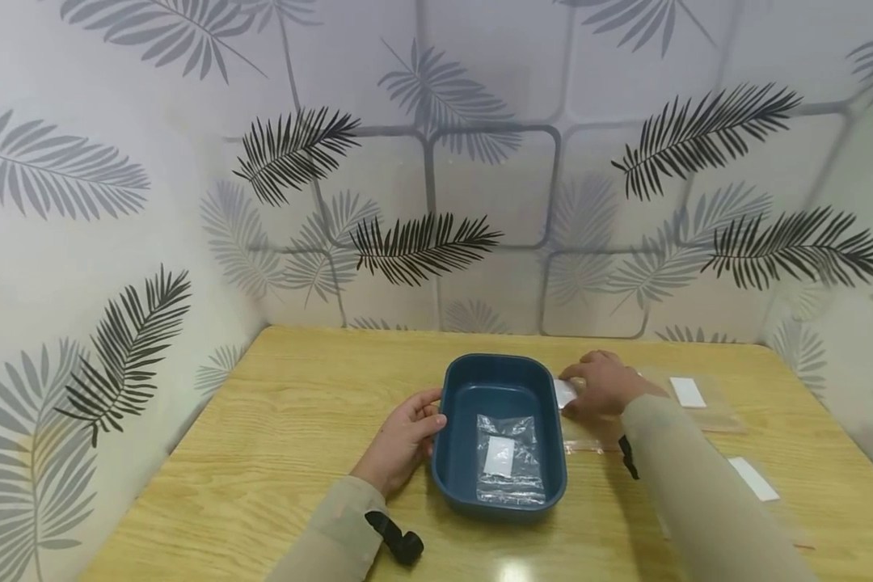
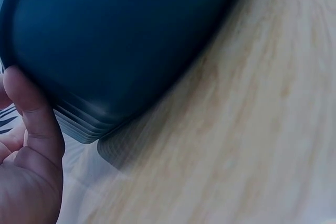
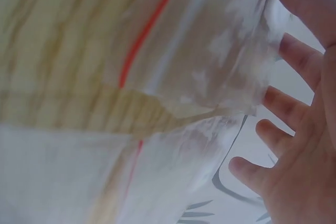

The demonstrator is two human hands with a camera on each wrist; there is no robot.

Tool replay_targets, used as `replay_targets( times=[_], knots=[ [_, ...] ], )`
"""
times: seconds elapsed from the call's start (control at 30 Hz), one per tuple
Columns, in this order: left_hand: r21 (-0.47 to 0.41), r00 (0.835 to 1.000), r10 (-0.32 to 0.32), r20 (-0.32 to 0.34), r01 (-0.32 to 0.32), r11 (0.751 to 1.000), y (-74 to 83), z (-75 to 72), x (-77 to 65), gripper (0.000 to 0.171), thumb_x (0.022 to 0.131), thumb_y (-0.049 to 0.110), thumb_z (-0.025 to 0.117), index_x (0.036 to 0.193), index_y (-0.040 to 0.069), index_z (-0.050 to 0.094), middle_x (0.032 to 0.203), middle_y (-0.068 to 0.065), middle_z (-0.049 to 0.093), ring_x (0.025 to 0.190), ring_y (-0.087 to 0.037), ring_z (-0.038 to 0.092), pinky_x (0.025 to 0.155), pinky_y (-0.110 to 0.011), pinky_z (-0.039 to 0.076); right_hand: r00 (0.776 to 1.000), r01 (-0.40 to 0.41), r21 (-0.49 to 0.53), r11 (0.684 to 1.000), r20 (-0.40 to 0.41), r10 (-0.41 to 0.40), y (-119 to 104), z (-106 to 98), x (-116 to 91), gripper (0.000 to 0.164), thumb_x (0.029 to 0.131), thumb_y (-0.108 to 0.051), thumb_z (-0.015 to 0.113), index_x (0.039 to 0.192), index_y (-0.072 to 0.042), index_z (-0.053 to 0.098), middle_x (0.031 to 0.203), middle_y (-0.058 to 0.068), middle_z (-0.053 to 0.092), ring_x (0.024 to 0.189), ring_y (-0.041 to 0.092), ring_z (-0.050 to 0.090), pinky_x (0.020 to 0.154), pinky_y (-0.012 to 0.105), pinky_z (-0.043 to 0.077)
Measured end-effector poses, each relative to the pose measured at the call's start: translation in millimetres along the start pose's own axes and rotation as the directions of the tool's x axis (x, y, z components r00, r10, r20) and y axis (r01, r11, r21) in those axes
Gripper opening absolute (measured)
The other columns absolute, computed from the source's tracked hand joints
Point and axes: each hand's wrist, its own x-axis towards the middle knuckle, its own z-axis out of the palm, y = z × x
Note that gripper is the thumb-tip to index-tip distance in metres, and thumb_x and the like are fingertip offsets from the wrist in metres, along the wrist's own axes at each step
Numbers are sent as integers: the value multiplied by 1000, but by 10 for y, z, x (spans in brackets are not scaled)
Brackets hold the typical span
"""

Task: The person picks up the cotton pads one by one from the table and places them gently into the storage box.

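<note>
My left hand (image 1: 406, 436) grips the left side of a dark blue rectangular tub (image 1: 445, 473), thumb at the rim and fingers along its outer wall. Inside the tub lies a clear zip bag (image 1: 520, 481) with a white label. To the tub's right, my right hand (image 1: 602, 384) reaches over another clear zip bag (image 1: 584, 446) with a red seal line. In the right wrist view its fingers (image 3: 286, 106) are spread, with fingertips right at this bag's edge (image 3: 231, 51). The bag's white label (image 1: 564, 394) shows beside the tub.
Another zip bag (image 1: 720, 416) with a white label lies at the right rear of the wooden table (image 1: 320, 388). One more labelled bag (image 1: 755, 478) lies nearer, partly behind the right sleeve (image 1: 698, 485). A leaf-patterned wall (image 1: 480, 186) stands behind the table.
</note>
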Motion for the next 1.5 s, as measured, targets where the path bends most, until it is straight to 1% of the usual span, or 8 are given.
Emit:
replay_targets(
  times=[0.23,0.5,0.6,0.8,0.9,1.1,1.27,1.5],
  knots=[
    [0,1000,5,3,-5,1000,-12,-1,2,50,102,1,54,150,-2,42,101,-5,53,70,-12,50,57,-22,44,999,19,-2,1000,-36,-19,55,24,-25,56,77,-47,83,126,-22,71,135,19,54,129,45,42,99,67,40],
    [-8,1000,6,1,-6,1000,-12,6,-9,49,102,1,54,149,-1,43,103,-8,53,72,-14,52,57,-21,45,991,91,-59,994,-91,-96,63,-1,-85,52,73,-47,81,117,-18,76,129,15,58,126,42,46,97,63,43],
    [-10,1000,7,5,-7,1000,-18,10,-8,49,102,0,53,150,-2,42,102,-7,53,72,-13,52,57,-21,45,991,109,-73,991,-69,-114,40,-31,-112,54,73,-46,81,118,-17,76,133,18,57,128,44,45,99,64,42],
    [-9,1000,8,6,-8,1000,-30,-1,0,49,102,1,54,150,-1,42,103,-7,54,73,-13,52,57,-22,45,996,83,-63,995,39,-80,11,-73,-144,70,72,-47,83,132,-14,69,142,25,50,132,50,41,101,67,39],
    [-14,1000,13,9,-12,1000,-31,-7,-1,49,102,1,53,150,-1,42,102,-7,53,74,-14,53,57,-22,45,995,80,-51,995,58,-77,14,-73,-148,72,71,-45,84,135,-15,67,141,24,50,131,49,43,100,67,40],
    [-25,1000,14,23,-13,1000,-29,1,-9,50,102,1,53,151,-3,40,102,-6,53,75,-14,54,58,-22,46,991,131,-45,990,27,-130,51,-51,-169,68,73,-44,85,131,-13,69,132,19,56,124,44,49,99,62,43],
    [-25,1000,6,21,-5,1000,-27,6,-20,50,102,2,53,151,-1,41,106,-11,53,77,-15,54,59,-23,46,990,144,-35,989,7,-143,56,-51,-184,65,72,-44,85,127,-13,71,129,16,58,121,41,51,98,60,44],
    [-19,1000,-11,6,11,1000,-10,4,-19,50,102,3,55,150,0,43,106,-10,53,78,-16,54,59,-24,46,987,152,-52,987,-42,-154,40,-60,-206,50,72,-40,83,114,-15,75,126,13,59,119,39,51,95,60,47]
  ],
)
